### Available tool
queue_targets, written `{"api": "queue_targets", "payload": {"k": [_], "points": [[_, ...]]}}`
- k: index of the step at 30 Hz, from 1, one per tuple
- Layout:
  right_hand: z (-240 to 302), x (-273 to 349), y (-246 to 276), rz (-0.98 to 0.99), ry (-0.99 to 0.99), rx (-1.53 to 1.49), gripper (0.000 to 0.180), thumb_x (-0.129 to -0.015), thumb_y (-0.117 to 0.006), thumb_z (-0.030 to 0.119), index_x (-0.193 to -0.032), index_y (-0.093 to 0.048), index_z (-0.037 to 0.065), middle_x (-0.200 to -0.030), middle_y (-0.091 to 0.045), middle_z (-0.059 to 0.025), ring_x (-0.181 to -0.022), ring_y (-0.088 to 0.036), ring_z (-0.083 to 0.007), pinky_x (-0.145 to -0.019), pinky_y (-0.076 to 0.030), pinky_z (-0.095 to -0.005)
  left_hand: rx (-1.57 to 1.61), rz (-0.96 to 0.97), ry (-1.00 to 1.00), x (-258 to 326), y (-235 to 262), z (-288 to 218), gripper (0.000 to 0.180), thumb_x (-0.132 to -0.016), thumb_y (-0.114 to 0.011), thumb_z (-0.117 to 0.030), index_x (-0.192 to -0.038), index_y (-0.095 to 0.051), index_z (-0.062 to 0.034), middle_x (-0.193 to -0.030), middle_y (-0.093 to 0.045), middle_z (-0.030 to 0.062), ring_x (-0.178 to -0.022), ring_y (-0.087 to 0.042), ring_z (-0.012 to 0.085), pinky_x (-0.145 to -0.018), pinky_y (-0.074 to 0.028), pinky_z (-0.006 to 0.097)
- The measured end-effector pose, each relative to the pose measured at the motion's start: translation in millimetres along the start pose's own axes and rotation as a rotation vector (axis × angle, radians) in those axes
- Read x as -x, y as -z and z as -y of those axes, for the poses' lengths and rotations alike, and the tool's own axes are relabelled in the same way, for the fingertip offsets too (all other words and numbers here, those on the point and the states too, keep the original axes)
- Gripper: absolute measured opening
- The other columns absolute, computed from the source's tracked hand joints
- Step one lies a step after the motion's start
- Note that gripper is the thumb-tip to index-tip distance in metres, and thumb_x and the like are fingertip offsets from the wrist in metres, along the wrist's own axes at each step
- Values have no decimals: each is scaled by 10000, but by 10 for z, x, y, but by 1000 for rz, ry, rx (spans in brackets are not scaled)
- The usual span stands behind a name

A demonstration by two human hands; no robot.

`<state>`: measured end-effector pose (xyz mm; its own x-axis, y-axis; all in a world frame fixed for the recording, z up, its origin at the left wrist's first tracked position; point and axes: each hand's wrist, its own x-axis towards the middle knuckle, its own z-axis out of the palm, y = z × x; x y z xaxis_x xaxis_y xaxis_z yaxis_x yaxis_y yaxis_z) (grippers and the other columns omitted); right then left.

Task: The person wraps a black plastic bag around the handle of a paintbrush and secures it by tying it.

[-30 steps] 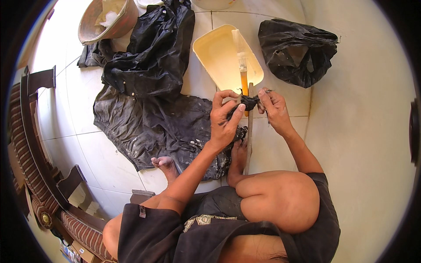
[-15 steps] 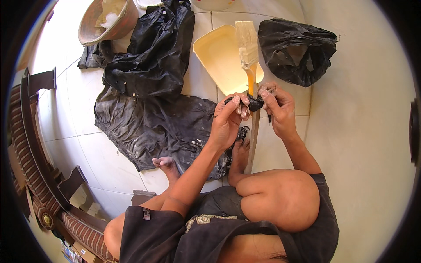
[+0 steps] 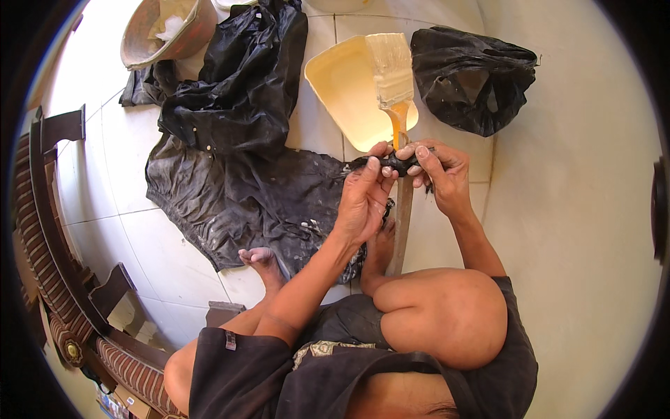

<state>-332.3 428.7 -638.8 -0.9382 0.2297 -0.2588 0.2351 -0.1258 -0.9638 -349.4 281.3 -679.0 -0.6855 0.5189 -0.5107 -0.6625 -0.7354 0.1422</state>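
Observation:
A wide paintbrush [image 3: 391, 77] with pale bristles and an orange handle stands up against a long wooden stick [image 3: 403, 223]. A black strip [image 3: 391, 163] wraps around the place where brush handle and stick meet. My left hand [image 3: 363, 195] pinches the left end of that strip. My right hand [image 3: 440, 174] grips the strip's right end at the joint. The stick runs down past my right foot towards my bent knee.
A cream plastic dustpan [image 3: 345, 87] lies behind the brush. Crumpled black plastic sheets [image 3: 237, 146] cover the white tiles at left. A full black bag [image 3: 474, 77] sits at right. A bowl-shaped brown helmet [image 3: 167, 31] is top left, carved wooden furniture [image 3: 49, 279] at far left.
The brush has risen into view above my hands, its bristles now over the dustpan. Both hands moved slightly up and keep working the black strip.

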Motion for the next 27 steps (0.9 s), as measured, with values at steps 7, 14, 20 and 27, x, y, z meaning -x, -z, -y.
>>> {"api": "queue_targets", "payload": {"k": [7,14,20,27], "points": [[105,-27,17,281,-75,-90,208,-932,-536,102,-946,-685,-42,-917,-684,-109,-622,-627,-104,-565,-502,-207,-35,87,16,-15,169,-140,282,-987,-466,-329,-1009,-558,-63,-919,-570,19,-718,-524,79,-685,-487,243],[98,43,29,367,-109,124,262,-925,-515,79,-702,-574,-44,-740,-592,-88,-547,-555,-116,-475,-463,-233,-215,268,202,-43,239,-287,328,-990,-442,-365,-810,-502,-97,-703,-421,-17,-616,-397,80,-660,-436,255],[84,-28,106,611,269,497,228,-884,-554,56,-688,-475,-30,-664,-478,-115,-525,-476,-222,-487,-383,-321,-571,370,221,20,182,-467,407,-983,-457,-362,-693,-456,-76,-687,-395,-5,-668,-418,114,-729,-458,299],[182,-85,147,696,232,536,210,-852,-565,35,-687,-449,-27,-653,-449,-132,-541,-439,-285,-507,-371,-354,-760,475,202,51,149,-582,396,-984,-456,-314,-688,-448,-52,-699,-417,3,-713,-454,115,-813,-479,325]]}}
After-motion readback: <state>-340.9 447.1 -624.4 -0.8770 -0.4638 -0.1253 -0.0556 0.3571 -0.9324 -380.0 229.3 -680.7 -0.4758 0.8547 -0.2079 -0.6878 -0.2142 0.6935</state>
